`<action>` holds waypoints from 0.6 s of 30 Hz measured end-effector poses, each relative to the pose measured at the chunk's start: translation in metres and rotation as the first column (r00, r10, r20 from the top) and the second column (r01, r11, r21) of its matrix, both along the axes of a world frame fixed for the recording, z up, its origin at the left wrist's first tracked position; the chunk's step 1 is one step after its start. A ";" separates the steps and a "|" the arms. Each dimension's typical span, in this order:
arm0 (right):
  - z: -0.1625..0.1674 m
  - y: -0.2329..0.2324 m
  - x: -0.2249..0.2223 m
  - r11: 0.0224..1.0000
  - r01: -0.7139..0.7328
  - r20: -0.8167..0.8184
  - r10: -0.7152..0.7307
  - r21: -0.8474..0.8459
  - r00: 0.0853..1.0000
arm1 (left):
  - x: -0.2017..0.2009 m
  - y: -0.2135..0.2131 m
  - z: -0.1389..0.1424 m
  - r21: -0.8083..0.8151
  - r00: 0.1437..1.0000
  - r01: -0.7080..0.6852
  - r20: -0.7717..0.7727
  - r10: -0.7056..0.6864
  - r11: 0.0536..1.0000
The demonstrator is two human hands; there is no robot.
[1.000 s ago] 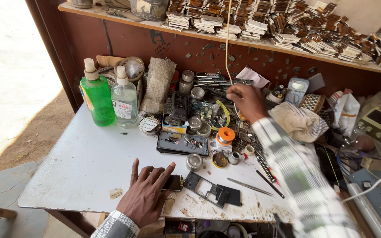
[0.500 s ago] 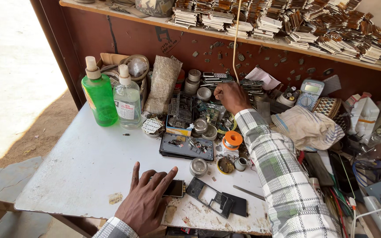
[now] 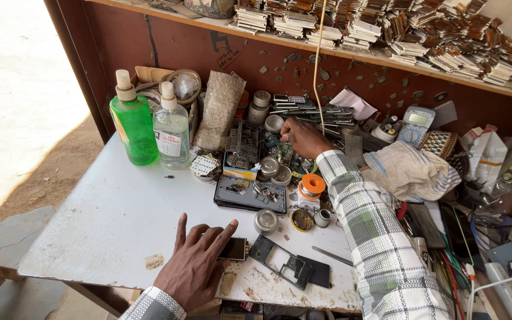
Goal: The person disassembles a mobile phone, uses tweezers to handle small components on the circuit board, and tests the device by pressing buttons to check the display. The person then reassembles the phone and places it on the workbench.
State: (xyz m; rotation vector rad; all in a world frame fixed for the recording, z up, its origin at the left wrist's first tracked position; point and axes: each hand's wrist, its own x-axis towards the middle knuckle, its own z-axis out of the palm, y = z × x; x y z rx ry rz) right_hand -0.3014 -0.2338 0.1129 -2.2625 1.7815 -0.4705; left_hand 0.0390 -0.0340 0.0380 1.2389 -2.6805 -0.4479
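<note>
My left hand [image 3: 195, 266] lies flat on the white table [image 3: 108, 219], fingers spread, with its fingertips on a small dark phone part [image 3: 233, 249]. A black phone frame [image 3: 285, 265] lies just right of it. My right hand [image 3: 301, 136] reaches across to the back of the table, fingers curled down among small parts and round tins [image 3: 268, 166] beside a tray of components [image 3: 250, 194]. Whether it grips anything is hidden. The right sleeve is checked white and grey.
A green bottle [image 3: 133, 121] and a clear bottle [image 3: 172, 127] stand at the back left. An orange tape roll [image 3: 312, 186], tweezers [image 3: 332, 256], a multimeter [image 3: 415, 125], a cloth [image 3: 409, 170] and cables [image 3: 463, 261] crowd the right. A shelf of stacked parts [image 3: 386, 29] runs above.
My right hand has moved left along the back of the table, from the right-hand tool pile to the tins. The left hand has stayed on the phone part.
</note>
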 end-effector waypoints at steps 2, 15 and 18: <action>-0.001 0.002 -0.004 0.999 -0.025 -0.025 0.026 0.039 0.999 | 0.000 0.000 0.001 0.003 1.000 0.001 0.007 -0.001 1.000; 0.006 0.005 0.004 0.964 0.265 0.276 -0.264 0.036 0.924 | 0.002 -0.001 0.000 0.007 1.000 -0.004 -0.029 0.004 1.000; 0.003 0.005 0.006 0.953 0.303 0.232 -0.289 -0.023 0.929 | 0.002 -0.001 0.001 0.015 0.999 -0.006 -0.032 0.006 1.000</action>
